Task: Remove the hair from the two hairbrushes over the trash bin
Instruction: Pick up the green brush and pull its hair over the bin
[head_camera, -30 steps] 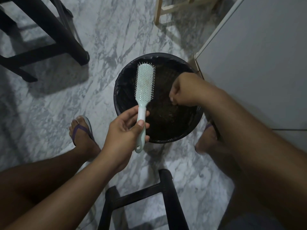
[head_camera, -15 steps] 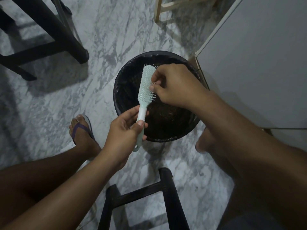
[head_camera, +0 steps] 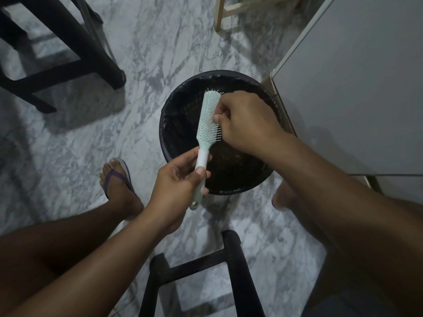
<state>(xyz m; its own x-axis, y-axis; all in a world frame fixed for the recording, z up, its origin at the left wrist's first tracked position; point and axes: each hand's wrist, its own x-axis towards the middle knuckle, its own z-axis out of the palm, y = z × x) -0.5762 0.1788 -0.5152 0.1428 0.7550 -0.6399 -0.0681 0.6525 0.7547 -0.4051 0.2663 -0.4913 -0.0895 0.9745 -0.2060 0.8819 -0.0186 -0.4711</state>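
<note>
nearest to us, our left hand (head_camera: pixel 180 184) is wrapped around the handle of the pale green hairbrush (head_camera: pixel 207 124), thumb pressed on the white part of the grip, fingers curled shut behind it, the handle's looped end poking out below the palm. that grip looks the same as a second ago, though the brush has rolled so its bristles now face right, toward the other hand.

the bigger change is our right hand (head_camera: pixel 246 121): a second ago it hung apart from the brush, low over the bin's right side; by half a second ago it had come across to the bristles, and it is there now. its fingertips (head_camera: pixel 216 117) are pinched together, pressed into the bristle field at mid-head. we cannot tell whether any hair is caught in the pinch; it is too fine and dark to see.

we judge this as another pull starting on the first brush; no second brush shows.

beyond and beneath both hands sits the black lined trash bin (head_camera: pixel 167 124), so whatever comes free should drop inside.
</note>
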